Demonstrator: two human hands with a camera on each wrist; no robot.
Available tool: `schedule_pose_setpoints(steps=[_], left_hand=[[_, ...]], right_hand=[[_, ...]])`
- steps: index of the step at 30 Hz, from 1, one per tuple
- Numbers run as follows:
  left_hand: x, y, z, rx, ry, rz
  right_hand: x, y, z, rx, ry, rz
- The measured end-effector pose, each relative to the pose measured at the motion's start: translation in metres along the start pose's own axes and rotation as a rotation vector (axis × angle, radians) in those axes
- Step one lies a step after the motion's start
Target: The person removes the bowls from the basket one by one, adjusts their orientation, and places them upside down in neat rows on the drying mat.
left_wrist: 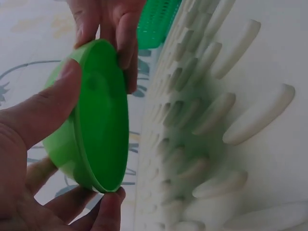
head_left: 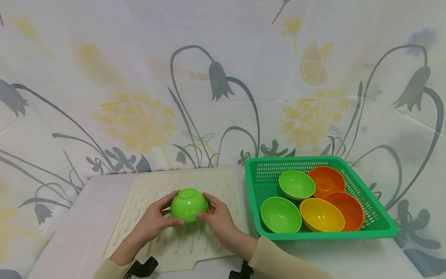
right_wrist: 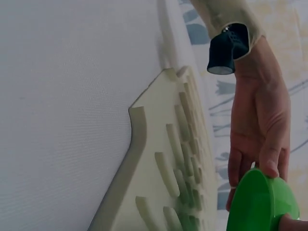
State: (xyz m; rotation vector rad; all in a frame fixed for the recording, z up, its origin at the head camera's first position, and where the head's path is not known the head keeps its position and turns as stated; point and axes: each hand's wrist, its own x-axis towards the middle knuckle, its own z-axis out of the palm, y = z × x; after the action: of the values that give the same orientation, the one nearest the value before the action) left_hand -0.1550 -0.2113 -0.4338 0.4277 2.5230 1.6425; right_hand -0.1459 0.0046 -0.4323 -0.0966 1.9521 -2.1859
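A light green bowl (head_left: 188, 205) is held upside down above a cream draining mat (head_left: 181, 248), its foot ring facing up. My left hand (head_left: 155, 220) grips its left side, and my right hand (head_left: 221, 221) grips the right side. In the left wrist view the bowl (left_wrist: 103, 120) shows its hollow towards the ridged mat (left_wrist: 250, 159), apart from it, with the thumb on the outer wall and fingers at the rim. The right wrist view catches only part of the bowl (right_wrist: 260, 202), with the left hand (right_wrist: 262, 110) on it; most of the right hand is out of frame there.
To the right stands a green plastic basket (head_left: 256, 209) with slotted walls. Inside it are two green bowls (head_left: 280, 215), two orange bowls (head_left: 326, 181) and a yellow bowl (head_left: 322, 215). A flower-printed cloth (head_left: 209, 128) hangs behind the white table (head_left: 80, 232).
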Motion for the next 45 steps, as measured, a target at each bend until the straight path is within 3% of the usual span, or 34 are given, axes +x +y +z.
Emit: schedule_pose_setpoints(steps=[8, 14, 21, 30, 34, 38, 45], left_hand=[[0.005, -0.003, -0.007, 0.027, 0.089, -0.071], [0.01, -0.015, -0.014, 0.096, 0.171, -0.119], [0.018, -0.027, -0.023, 0.199, 0.322, -0.184], [0.029, -0.04, -0.042, 0.219, 0.413, -0.206], [0.03, -0.048, -0.058, 0.219, 0.433, -0.197], [0.033, -0.056, -0.069, 0.222, 0.43, -0.202], [0.037, -0.064, -0.075, 0.233, 0.399, -0.198]], right_hand=[[0.027, 0.008, 0.021, -0.147, 0.056, -0.072], [0.051, 0.014, 0.04, -0.2, 0.152, -0.018], [0.071, 0.019, 0.062, -0.221, 0.219, 0.021], [0.094, 0.018, 0.083, -0.307, 0.082, -0.036], [0.102, 0.015, 0.093, -0.32, 0.01, 0.001], [0.107, 0.016, 0.1, -0.334, -0.043, 0.024], [0.11, 0.026, 0.101, -0.344, -0.137, -0.037]])
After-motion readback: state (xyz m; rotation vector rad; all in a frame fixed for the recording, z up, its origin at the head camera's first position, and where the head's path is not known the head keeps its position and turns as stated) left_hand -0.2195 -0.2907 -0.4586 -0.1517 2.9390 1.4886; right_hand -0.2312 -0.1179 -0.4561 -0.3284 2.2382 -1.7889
